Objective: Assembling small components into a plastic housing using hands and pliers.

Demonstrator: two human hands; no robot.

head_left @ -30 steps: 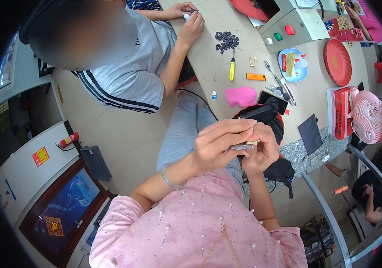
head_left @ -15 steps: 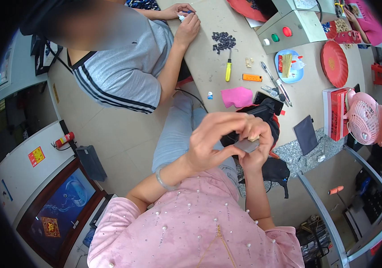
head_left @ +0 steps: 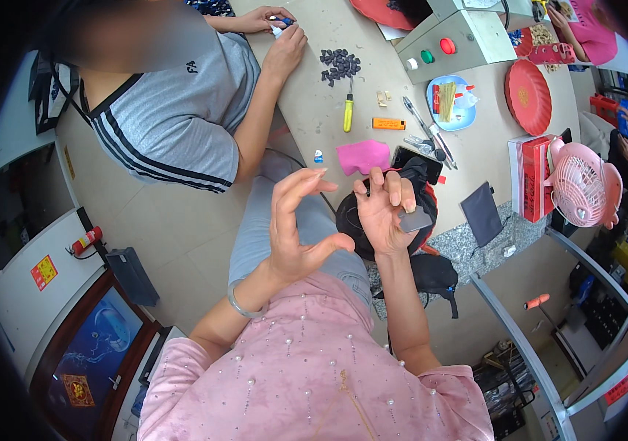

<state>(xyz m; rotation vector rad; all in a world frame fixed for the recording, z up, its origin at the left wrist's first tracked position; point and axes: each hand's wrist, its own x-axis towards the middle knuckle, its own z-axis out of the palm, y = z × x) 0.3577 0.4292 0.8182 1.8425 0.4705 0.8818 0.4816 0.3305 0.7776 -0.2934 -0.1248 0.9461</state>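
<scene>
My left hand [head_left: 290,231] is raised above my lap, fingers curved and thumb well apart, with nothing between them. Beside it, palm turned up, my right hand [head_left: 386,217] holds a small flat grey piece [head_left: 416,220] at its outer edge, by the fingertips and thumb side. What the piece is, I cannot make out. Under and behind my right hand lies a black bag [head_left: 351,226] with red trim, partly hidden. Just beyond the hands, a bright pink cloth [head_left: 364,157] rests on the table, next to a dark phone [head_left: 404,157].
On the table [head_left: 314,110] lie dark small pieces [head_left: 340,65], a yellow-handled screwdriver [head_left: 348,114], an orange box cutter [head_left: 389,123], pens [head_left: 442,147] and a blue tray [head_left: 431,95]. A pink fan [head_left: 586,184] stands right. A co-worker [head_left: 174,110] sits at left, handling something small.
My hands have come apart: the left has moved left and opened, while the right keeps the grey piece. The whole view has shifted slightly.
</scene>
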